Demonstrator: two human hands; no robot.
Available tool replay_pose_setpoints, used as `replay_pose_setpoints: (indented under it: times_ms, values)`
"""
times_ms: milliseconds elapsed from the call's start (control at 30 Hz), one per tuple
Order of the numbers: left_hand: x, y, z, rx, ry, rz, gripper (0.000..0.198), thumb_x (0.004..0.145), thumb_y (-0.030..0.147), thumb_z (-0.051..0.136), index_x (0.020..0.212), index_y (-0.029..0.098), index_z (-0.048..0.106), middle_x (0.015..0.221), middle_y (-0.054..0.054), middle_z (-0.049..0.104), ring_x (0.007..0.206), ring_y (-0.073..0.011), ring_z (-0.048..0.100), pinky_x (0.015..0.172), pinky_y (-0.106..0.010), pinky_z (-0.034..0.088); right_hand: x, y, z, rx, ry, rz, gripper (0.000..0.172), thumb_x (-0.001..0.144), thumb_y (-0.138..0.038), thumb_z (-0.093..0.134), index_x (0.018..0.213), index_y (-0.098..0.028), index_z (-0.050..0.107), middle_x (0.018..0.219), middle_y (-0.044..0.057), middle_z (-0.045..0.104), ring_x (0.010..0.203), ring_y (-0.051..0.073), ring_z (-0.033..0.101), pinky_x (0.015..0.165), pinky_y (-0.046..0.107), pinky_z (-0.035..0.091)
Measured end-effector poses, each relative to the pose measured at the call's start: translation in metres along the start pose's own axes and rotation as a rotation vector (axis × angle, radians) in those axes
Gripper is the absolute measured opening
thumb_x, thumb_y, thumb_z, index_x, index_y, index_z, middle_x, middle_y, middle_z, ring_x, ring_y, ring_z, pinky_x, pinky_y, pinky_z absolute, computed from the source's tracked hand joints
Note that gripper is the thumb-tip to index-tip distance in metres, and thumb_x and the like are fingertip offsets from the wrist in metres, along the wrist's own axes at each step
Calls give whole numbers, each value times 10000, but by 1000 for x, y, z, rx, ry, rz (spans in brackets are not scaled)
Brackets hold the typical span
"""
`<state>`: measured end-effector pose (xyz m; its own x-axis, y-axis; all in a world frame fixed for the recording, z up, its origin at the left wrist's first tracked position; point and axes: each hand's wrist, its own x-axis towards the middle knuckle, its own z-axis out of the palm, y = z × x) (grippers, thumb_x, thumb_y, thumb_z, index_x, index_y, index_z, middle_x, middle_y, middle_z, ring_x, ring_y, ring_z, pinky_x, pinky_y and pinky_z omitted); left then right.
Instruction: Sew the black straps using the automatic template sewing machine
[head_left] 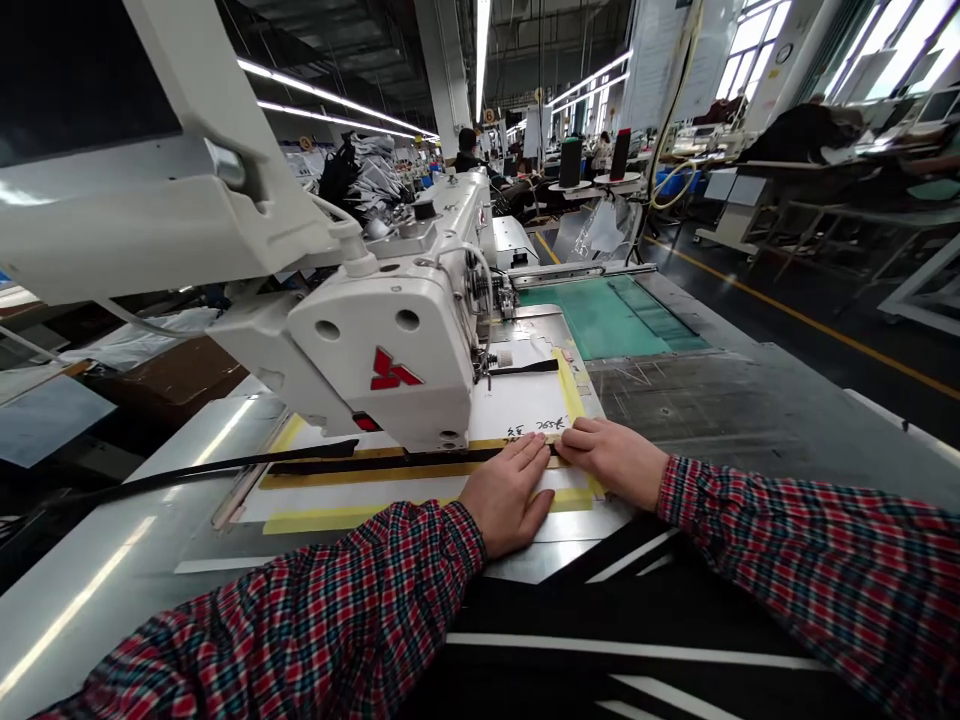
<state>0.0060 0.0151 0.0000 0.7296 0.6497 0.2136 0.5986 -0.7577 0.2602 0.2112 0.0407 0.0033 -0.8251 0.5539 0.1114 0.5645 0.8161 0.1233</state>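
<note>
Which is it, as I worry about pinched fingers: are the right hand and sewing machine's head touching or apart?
Apart. In the head view, white sheet shows between the right hand and the sewing machine's head.

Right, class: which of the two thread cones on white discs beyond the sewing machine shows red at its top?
The right-hand cone in the picture: red shows at its top, whereas the left-hand cone looks dark all over.

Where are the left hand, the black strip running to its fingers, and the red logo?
Left hand [504, 497]: head view, on its back.
Black strip [375, 463]: head view, on its exposed upper face.
Red logo [390, 373]: head view, near its middle.
</note>
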Motion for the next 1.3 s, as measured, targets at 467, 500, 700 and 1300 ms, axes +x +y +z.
replay_pose_setpoints:
  times_ms: [467,500,700,1300]
  values:
    - [-98,-47,-62,156,-146,-133,481,917,345,394,1341,120,360,1386,-111,353,1268,-241,346,1037,-392,346,2,2,4,-138,30,-95,180,895,-122,446,1022,-83,567,948,100,510,785,204,423,691,347,437]
    - [-100,-54,-60,178,-148,-154,517,915,390,394,1348,113,347,1383,-117,357,1262,-250,354,1036,-405,342,2,2,4,-133,36,-102,180,890,-122,454,1025,-80,565,946,100,511,781,203,424,693,347,438]
    - [-94,-73,-52,204,-158,-128,590,903,497,373,1374,148,306,1371,-88,386,1239,-238,388,1027,-379,332,4,0,2,-106,37,-127,200,863,-88,466,1040,-68,557,973,114,511,804,217,440,699,354,444]
    - [-129,-104,-74,214,-172,-104,555,900,462,402,1368,171,330,1417,-54,303,1291,-204,308,1065,-332,278,47,-26,-4,-94,-51,-132,196,907,-107,421,1033,-63,564,953,107,504,813,214,431,672,344,431]
